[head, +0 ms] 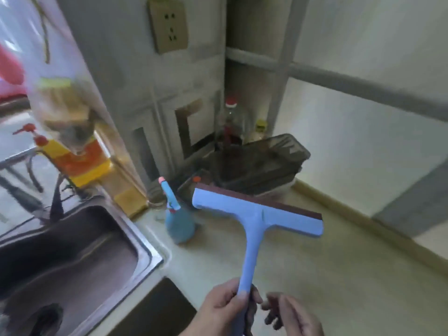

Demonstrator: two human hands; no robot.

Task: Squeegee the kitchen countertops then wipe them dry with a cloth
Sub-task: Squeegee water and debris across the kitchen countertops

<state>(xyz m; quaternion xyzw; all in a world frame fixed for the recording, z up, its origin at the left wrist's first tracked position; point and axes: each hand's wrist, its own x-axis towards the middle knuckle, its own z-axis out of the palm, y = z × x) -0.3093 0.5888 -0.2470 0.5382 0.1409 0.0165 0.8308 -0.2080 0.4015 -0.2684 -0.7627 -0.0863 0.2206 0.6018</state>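
Squeegee [257, 214] in blue plastic, with a dark rubber blade along its far edge, is what we hold up above the pale worktop [327, 275], its T-shaped head tilted and clear of the surface. Our left hand [225, 309] has its grip closed round the lower end of the handle, thumb and fingers curled about it. Our right hand [291, 316] sits just beside the handle, fingers loosely bent and holding nothing; we cannot tell whether a fingertip touches the handle, since the picture is blurred there.

Behind the squeegee's head, in the corner of the worktop, we see a dark plastic basket [266, 161] resting on other dark containers, and these crowd the back of the surface. A clear bottle with a red cap [231, 117] stands behind the basket against the wall, with a smaller yellow-topped bottle [261, 126] beside it. A blue spray bottle [178, 221] with a pink tip stands on the worktop to the left of the squeegee, near the sink's right rim. The steel sink [72, 251] fills the lower left. Beyond it, by the window, we see a yellow and orange pump bottle [72, 163] and a yellow sponge [128, 200] at the foot of the tiled wall. A wall socket [168, 25] is fixed high on the tiles.
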